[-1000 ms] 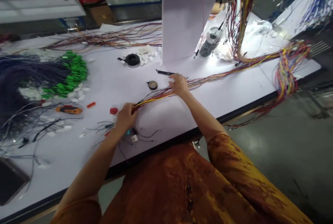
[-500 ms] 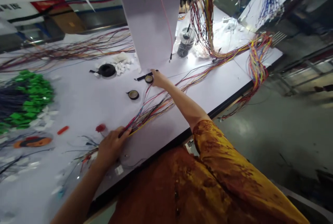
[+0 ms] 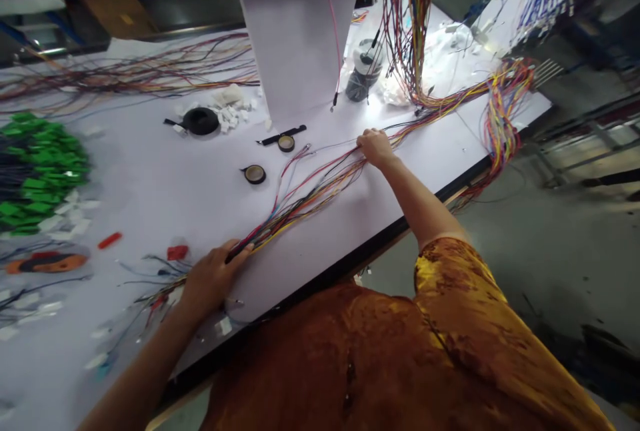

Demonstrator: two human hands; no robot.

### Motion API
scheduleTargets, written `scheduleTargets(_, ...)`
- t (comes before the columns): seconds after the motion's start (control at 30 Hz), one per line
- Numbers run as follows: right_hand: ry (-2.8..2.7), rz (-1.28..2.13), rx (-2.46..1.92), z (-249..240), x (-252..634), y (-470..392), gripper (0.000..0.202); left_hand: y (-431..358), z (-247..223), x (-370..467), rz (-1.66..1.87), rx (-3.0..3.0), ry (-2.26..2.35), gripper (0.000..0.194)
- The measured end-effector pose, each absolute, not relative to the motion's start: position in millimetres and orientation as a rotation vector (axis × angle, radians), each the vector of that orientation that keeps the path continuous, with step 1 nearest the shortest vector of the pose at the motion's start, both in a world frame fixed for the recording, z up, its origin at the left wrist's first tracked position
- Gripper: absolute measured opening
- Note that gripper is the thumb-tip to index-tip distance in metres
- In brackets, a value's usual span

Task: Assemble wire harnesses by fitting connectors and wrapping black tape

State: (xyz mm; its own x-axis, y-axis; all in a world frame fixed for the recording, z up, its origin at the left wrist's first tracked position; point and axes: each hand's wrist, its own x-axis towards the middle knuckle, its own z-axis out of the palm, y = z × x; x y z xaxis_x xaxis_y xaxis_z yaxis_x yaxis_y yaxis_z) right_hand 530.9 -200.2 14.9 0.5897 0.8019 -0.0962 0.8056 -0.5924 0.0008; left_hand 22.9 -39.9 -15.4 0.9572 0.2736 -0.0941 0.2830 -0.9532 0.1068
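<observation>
A long bundle of coloured wires (image 3: 305,201) runs along the front of the white table. My left hand (image 3: 213,281) is closed around its near end, and loose wire tips stick out to the left of the fist. Farther along, my right hand (image 3: 376,147) is wrapped over the same wires, its fingers partly hidden from view. Two red-and-blue wire ends (image 3: 303,151) stand apart from the bundle. Beyond them lie a black cutter-like tool (image 3: 283,135) and a small roll of black tape (image 3: 286,143). A second tape roll (image 3: 255,174) sits closer to me.
At the left are a heap of green connectors (image 3: 55,171) and an orange-and-black tool (image 3: 47,262). A larger black tape roll (image 3: 201,121) lies beside white connectors (image 3: 233,111). An upright white panel (image 3: 300,37) rises behind. More wires (image 3: 417,31) hang near a clear tub (image 3: 365,71).
My right hand has left the tape and cutter-like tool and moved right onto the wire bundle. My left hand keeps its hold. The view has shifted slightly.
</observation>
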Motion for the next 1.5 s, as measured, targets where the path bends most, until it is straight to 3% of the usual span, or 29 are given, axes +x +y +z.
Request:
scheduleTargets(0.5,1.371,0.313,2.884,43,514,-222,0.025,-9,-5,43,0.105,3.103,0.543,0.048)
scheduleTargets(0.77,1.935,-0.456,2.455,31,407,-185,0.023,-46,-22,38,0.193,3.048,0.423,0.041)
scheduleTargets(1.1,2.330,-0.856,2.424,18,382,-130,0.031,-53,-21,42,0.176,2.945,0.604,0.036)
scheduleTargets(1.23,2.378,-0.377,2.393,11,366,-103,0.036,-50,-13,58,0.109,2.919,0.682,0.041)
scheduleTargets(1.3,2.378,-0.158,2.231,9,355,-86,0.028,-46,-9,66,0.108,2.915,0.735,0.046)
scheduleTargets(1.4,2.365,-0.195,2.058,12,348,-65,0.020,-42,-6,74,0.092,2.936,0.728,0.038)
scheduleTargets(1.5,2.271,-0.227,2.420,25,358,-55,0.024,-44,-1,75,0.141,2.997,0.635,0.034)
